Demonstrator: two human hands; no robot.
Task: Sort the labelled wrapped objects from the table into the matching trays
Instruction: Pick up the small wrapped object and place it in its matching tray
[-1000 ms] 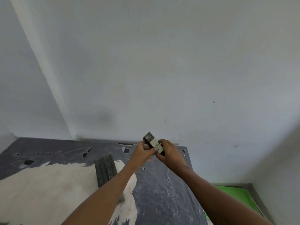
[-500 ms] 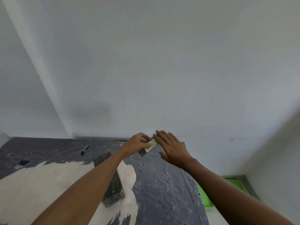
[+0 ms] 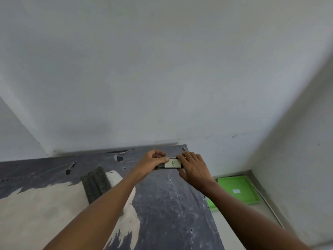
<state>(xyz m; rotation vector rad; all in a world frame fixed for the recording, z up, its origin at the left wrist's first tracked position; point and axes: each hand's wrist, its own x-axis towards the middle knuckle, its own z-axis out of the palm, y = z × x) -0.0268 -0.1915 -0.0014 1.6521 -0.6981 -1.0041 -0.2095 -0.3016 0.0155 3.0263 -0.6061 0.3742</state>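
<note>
Since half a second ago my right hand (image 3: 193, 168), which was flat and open beside the small wrapped piece (image 3: 170, 164), has come back onto it, and the pale label (image 3: 172, 163) now faces me so that I read a green letter B. The piece is near the far right corner of the bench (image 3: 162, 204), and I cannot tell if it rests on the surface or is lifted a little above it. My left hand (image 3: 153, 160) pinches its left end with thumb and fingers closed on it; the right hand is curled over the right end and also closed on it. A second dark wrapped bar (image 3: 95, 183) lies well apart on the left, untouched. Below the right edge of the bench I see a green tray (image 3: 239, 190) with a small white tag (image 3: 236, 191), but the tag is too small to read, and another green edge is partly hidden by my forearm. The danger, I think, is to drop the piece into the wrong tray because I cannot confirm its letter from here. Also the piece is close to the bench edge, so a loose grip during the hand-over could let it fall to the floor.
</note>
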